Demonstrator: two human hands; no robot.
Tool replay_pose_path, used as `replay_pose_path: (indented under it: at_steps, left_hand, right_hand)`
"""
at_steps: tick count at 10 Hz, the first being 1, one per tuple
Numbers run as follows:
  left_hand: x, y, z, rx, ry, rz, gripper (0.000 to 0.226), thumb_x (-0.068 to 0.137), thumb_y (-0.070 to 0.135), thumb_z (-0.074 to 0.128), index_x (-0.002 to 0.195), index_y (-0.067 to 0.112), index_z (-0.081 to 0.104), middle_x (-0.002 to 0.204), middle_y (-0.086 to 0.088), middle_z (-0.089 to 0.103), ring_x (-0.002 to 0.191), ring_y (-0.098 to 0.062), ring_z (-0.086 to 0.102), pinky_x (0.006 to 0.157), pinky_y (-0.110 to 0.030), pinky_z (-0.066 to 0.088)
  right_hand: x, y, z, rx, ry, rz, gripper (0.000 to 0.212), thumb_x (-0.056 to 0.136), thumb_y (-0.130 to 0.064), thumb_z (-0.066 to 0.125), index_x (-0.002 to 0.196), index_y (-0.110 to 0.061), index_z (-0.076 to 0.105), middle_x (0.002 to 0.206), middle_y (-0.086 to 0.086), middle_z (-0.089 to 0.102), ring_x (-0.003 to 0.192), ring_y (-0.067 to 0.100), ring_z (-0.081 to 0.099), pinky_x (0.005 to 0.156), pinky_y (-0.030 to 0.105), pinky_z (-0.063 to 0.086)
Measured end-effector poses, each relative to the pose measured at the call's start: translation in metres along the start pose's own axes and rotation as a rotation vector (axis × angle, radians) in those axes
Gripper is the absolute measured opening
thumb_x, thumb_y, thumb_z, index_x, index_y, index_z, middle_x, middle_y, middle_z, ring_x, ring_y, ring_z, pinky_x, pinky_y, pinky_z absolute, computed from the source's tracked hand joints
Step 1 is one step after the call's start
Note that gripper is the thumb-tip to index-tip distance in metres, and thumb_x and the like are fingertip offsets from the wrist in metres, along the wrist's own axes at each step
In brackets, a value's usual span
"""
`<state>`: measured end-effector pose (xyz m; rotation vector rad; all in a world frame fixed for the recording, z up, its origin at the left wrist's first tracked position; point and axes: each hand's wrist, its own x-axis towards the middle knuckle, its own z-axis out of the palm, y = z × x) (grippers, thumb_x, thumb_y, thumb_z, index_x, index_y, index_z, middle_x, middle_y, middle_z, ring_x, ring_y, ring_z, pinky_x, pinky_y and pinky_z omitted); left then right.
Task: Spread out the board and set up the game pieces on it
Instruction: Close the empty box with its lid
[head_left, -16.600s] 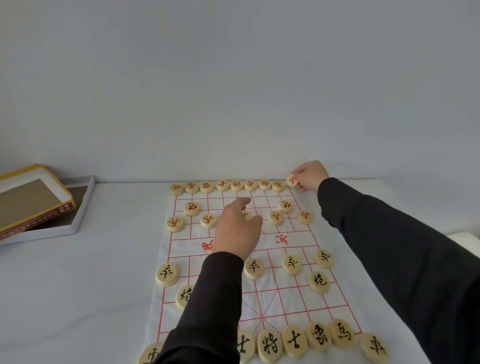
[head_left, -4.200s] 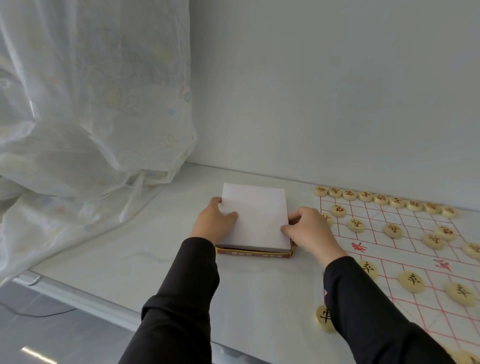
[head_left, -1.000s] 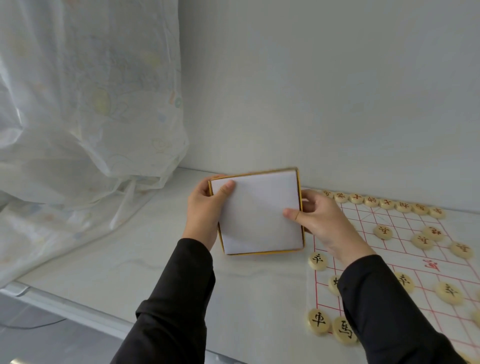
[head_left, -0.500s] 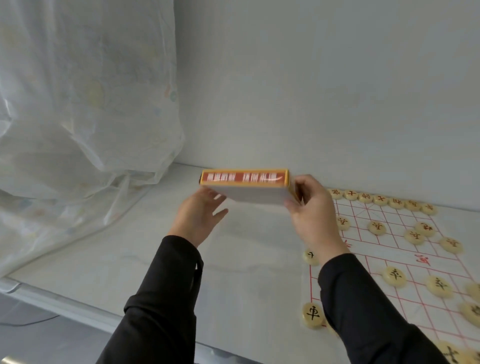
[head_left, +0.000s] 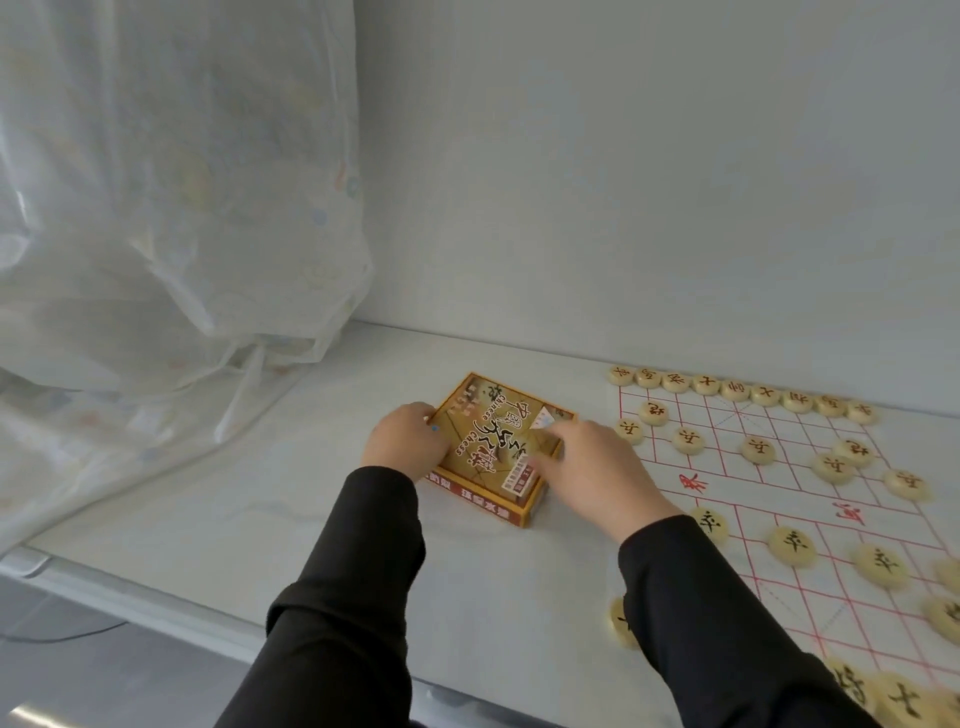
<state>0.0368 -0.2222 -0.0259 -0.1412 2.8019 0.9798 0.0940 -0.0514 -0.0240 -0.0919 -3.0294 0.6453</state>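
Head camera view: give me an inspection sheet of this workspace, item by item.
Surface: white tabletop, with the board sheet spread on its right part.
Job's things: round pieces lying on the board's red grid, red ones along the far row.
Clutter: closed game box lying flat, left of the board.
Hands: left hand grips the box's left edge; right hand lies on its right part, grip unclear.
Cables: thin dark line on the floor, possibly a cable.
Surroundings: sheer curtain at left, plain wall behind.
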Motion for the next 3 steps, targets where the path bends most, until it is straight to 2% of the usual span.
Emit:
replay_pose_path:
  at_steps: [1,2,3]
  left_hand:
    - [0.002,0.001,0.013,0.154,0.021,0.040,0.027,0.093,0.023,0.045,0.119,0.018,0.050,0.110,-0.003,0.060,0.100,-0.022,0.056,0.088,-0.031,0.048]
    - [0.002,0.004,0.023,0.143,-0.007,0.064,0.041,0.093,0.031,0.044,0.131,0.018,0.039,0.116,-0.005,0.057,0.105,-0.024,0.054,0.091,-0.037,0.048]
    - [-0.004,0.013,0.020,0.194,0.207,0.176,0.053,0.094,0.029,0.044,0.142,0.019,0.025,0.134,-0.007,0.043,0.120,-0.026,0.041,0.095,-0.037,0.043]
  right_hand:
    - [0.002,-0.003,0.008,0.000,-0.083,0.019,0.047,0.089,-0.037,0.060,0.129,-0.014,0.049,0.118,0.006,0.057,0.104,0.022,0.058,0.084,0.029,0.046]
    - [0.008,0.004,0.007,0.062,-0.061,0.034,0.052,0.092,-0.030,0.057,0.138,-0.013,0.040,0.134,0.008,0.047,0.121,0.026,0.049,0.098,0.032,0.041]
    - [0.010,0.007,-0.013,0.061,0.120,-0.048,0.056,0.095,-0.034,0.050,0.145,-0.016,0.031,0.152,0.007,0.027,0.142,0.026,0.023,0.114,0.036,0.023]
